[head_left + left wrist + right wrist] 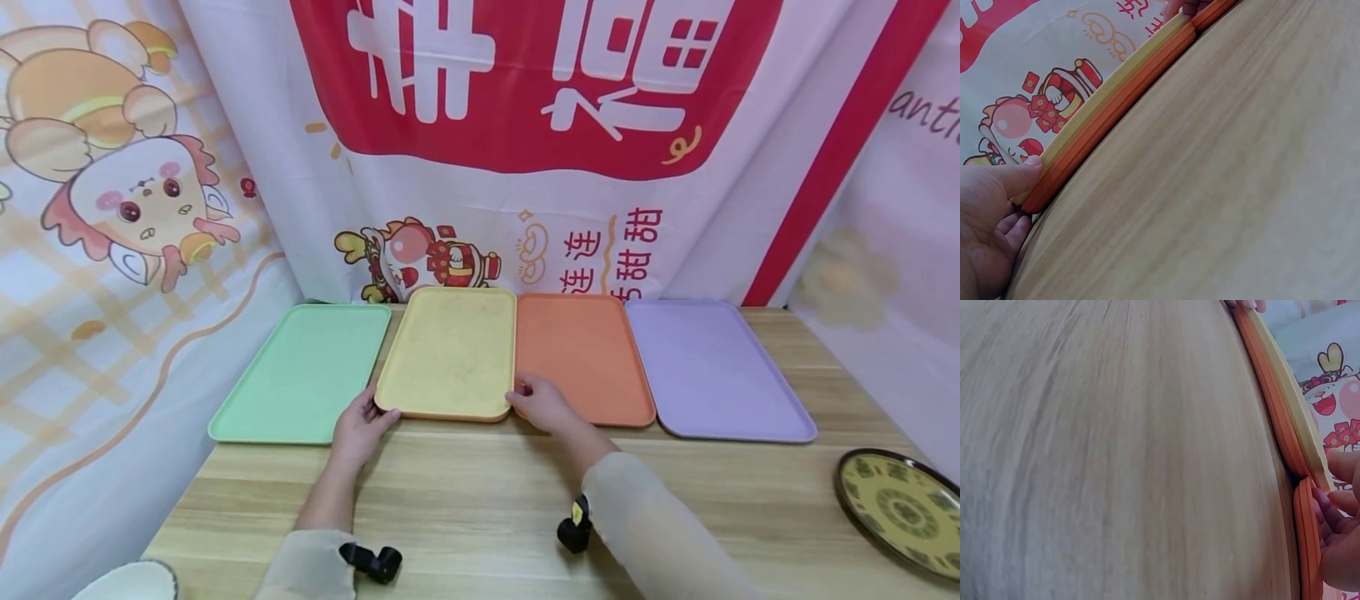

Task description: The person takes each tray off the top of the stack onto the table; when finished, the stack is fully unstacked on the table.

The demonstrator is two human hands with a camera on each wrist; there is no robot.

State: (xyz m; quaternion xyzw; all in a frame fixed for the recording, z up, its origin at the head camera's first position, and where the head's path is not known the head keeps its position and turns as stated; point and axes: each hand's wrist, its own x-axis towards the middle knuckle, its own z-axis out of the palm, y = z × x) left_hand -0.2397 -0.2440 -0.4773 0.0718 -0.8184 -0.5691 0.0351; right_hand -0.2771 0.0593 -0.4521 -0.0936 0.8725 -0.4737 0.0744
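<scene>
A yellow tray point(448, 354) lies on top of an orange tray point(1088, 147), whose edge shows below the yellow rim in both wrist views. My left hand point(358, 429) holds the front left corner, thumb point(1021, 176) on the yellow rim and fingertips lower down by the orange edge. At the front right corner, my right hand point(542, 402) pinches the yellow rim between thumb and fingers point(1342, 500). That hand is over the left edge of another orange tray point(588, 358), which lies directly beside the stack.
A green tray point(307, 375) lies to the left and a purple tray point(716, 367) to the right, all along a fabric backdrop point(480, 217). A patterned round plate point(903, 512) sits at the right edge. Part of a white dish point(131, 582) shows at bottom left on the wooden table point(465, 500).
</scene>
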